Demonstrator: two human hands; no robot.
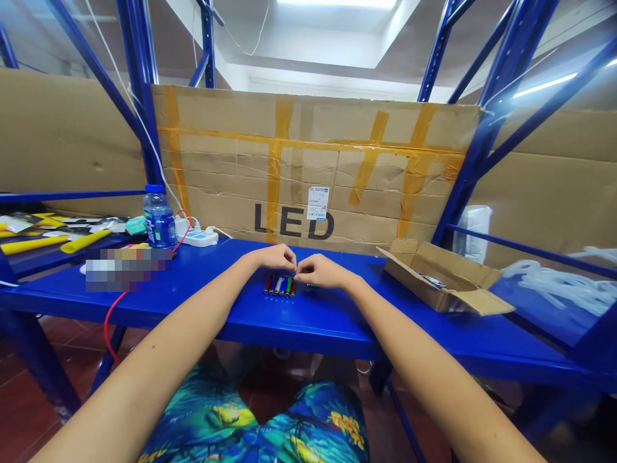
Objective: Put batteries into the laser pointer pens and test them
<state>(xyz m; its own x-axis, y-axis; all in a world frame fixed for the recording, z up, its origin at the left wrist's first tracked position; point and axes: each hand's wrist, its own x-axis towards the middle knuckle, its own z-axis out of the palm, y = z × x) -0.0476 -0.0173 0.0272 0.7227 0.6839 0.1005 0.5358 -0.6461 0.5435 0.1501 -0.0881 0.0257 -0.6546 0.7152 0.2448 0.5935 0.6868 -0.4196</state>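
My left hand (278,258) and my right hand (322,271) meet over the blue table, fingertips pinched close together. What lies between the fingers is too small to make out. Just below them, a row of several short metallic cylinders (280,287) in red, blue, silver and green lies side by side. Tiny pale specks show on the tabletop in front of that row. Under my right hand, a few small silvery pieces (311,285) are partly hidden.
To the right stands an open cardboard box (434,292) with thin metallic items inside. A blue-capped bottle (159,218), a white power strip (197,237) and a red cable (108,328) are at left. A large cardboard sheet (231,173) marked LED walls off the back.
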